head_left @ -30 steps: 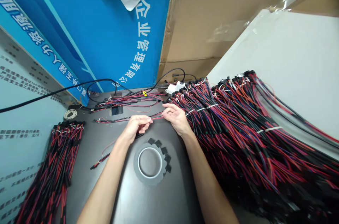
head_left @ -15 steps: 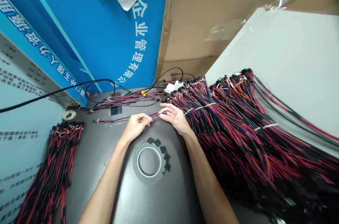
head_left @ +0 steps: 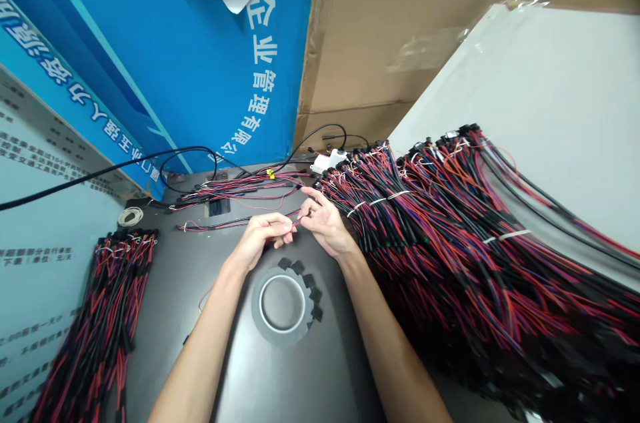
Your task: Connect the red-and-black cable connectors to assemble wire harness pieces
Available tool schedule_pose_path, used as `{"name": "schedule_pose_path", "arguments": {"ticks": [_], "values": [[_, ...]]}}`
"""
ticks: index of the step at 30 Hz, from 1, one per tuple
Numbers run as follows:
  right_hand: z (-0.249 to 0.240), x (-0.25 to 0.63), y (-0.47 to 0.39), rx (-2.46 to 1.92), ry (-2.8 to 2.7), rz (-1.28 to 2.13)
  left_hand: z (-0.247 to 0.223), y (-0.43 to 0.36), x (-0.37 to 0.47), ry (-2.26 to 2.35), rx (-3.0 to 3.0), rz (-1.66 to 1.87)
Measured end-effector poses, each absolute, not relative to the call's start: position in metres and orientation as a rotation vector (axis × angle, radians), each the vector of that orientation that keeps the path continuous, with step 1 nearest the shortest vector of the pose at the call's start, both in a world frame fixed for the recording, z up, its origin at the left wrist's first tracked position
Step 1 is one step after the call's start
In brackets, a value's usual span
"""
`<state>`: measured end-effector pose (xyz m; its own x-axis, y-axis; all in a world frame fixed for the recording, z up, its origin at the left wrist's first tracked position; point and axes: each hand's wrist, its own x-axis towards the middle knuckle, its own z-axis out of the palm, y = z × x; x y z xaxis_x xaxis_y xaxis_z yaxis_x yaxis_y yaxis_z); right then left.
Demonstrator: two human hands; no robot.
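My left hand (head_left: 263,236) pinches a thin red and black wire harness (head_left: 225,225), whose far end trails left across the grey table. Close beside it, my right hand (head_left: 325,221) is closed with thumb and finger on the same harness near its right end; the small tip there is mostly hidden by the fingers. Below both hands lies a roll of grey tape (head_left: 260,323), flat on the table, with several short black tape pieces (head_left: 315,295) stuck along its upper right edge.
Tied bundles of red and black wires (head_left: 450,223) are heaped at right, with another bundle (head_left: 105,303) at left. Loose harnesses (head_left: 240,189) lie behind the hands, near a white connector box (head_left: 327,161). A black cable (head_left: 100,173) crosses at left, beside a coil of white cord (head_left: 131,216).
My left hand has shifted slightly right, its fingers now nearer my right hand. My right hand's fingers have curled in more around the wire.
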<state>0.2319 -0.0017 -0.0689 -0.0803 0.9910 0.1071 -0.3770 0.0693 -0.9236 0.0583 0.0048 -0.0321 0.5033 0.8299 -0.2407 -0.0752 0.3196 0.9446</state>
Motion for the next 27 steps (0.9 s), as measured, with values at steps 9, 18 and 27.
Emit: {"name": "schedule_pose_path", "arguments": {"ticks": [9,18,27], "values": [[-0.07,0.243,0.001,-0.988,-1.072,1.384,-0.037,0.007,0.059,1.101,1.339,0.723],[-0.071,0.234,0.0,-1.216,-1.091,1.212,-0.046,0.002,0.067,1.386,1.543,0.755],[-0.075,0.221,-0.014,-1.33,-1.293,0.843,-0.047,0.0,0.072,1.503,1.641,0.646]]}}
